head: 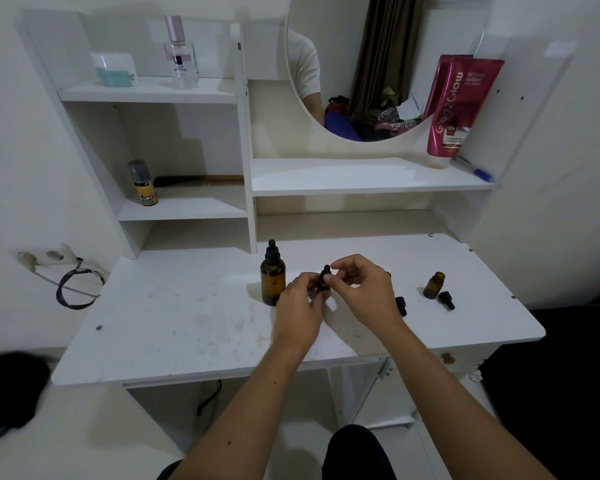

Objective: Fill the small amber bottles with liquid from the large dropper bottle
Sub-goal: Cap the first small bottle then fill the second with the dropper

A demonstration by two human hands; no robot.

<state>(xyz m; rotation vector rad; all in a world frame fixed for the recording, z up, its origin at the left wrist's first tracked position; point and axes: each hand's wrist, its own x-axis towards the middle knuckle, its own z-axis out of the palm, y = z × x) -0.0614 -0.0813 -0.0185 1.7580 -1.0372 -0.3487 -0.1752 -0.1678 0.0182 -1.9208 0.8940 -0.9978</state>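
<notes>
The large amber dropper bottle (272, 276) stands upright on the white desk (174, 323) with its black dropper cap on. Just right of it, my left hand (300, 306) grips a small amber bottle, mostly hidden by my fingers. My right hand (362, 287) pinches the black dropper cap (325, 277) on top of that small bottle. Another small amber bottle (433, 285) stands open at the right, a loose black dropper cap (446, 300) lying beside it. A second loose black cap (401, 305) lies behind my right wrist.
A round mirror (378, 64) and a pink tube (459, 105) sit on the back shelf, with a blue pen (475, 170). Left shelves hold a perfume bottle (181, 53), a jar (114, 69), a small spray can (143, 183) and a comb (201, 181). A wall socket with cable (49, 258) is at left.
</notes>
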